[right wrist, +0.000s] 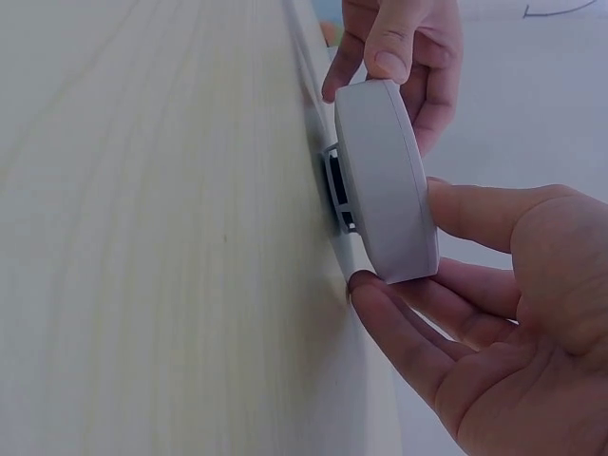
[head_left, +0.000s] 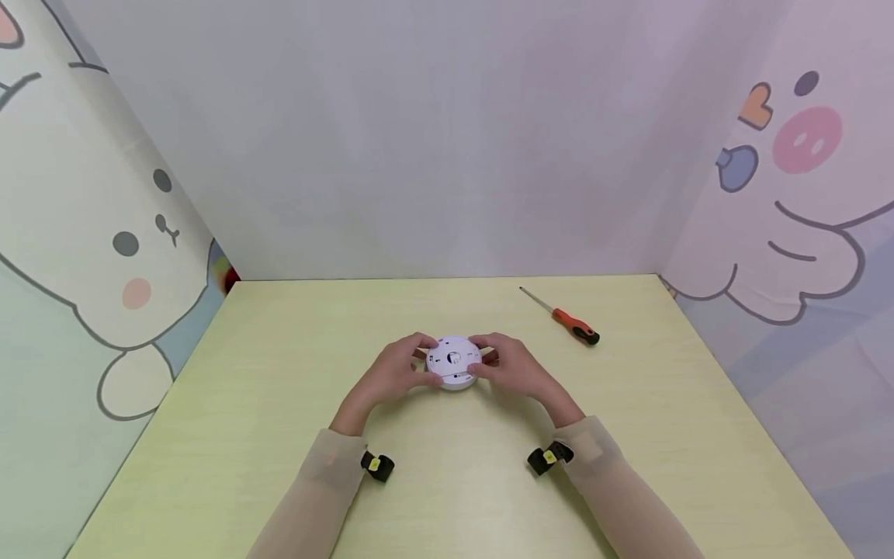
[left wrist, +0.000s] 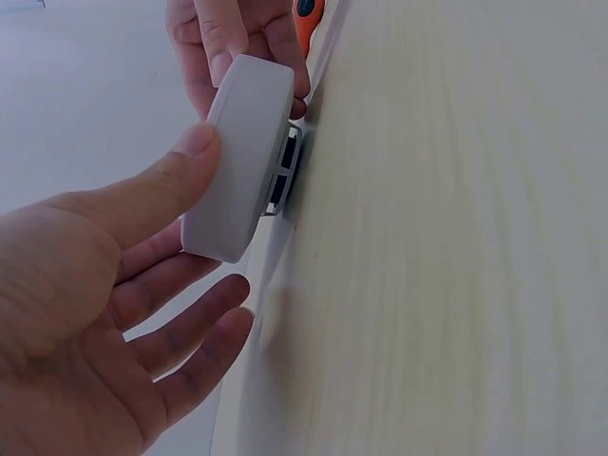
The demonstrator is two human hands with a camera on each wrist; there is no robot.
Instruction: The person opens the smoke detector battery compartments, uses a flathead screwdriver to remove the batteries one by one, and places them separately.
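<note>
A round white smoke detector (head_left: pixel 445 369), its flat face with black markings turned up, is between both hands at the middle of the table. My left hand (head_left: pixel 393 373) pinches its left rim between thumb and fingers. From the other side, my right hand (head_left: pixel 515 369) grips the right rim the same way. The left wrist view shows the smooth side of the smoke detector (left wrist: pixel 242 157) and a slotted, dark-vented part beneath it, close to the tabletop. In the right wrist view, the right thumb presses on the rim of the smoke detector (right wrist: pixel 385 180). Whether its underside touches the table cannot be told.
A screwdriver (head_left: pixel 574 324) with an orange and black handle lies at the back right of the pale wooden table (head_left: pixel 279 349). Behind stands a plain light curtain (head_left: pixel 433 140), with cartoon-printed cloth on both sides. Each wrist wears a small black camera.
</note>
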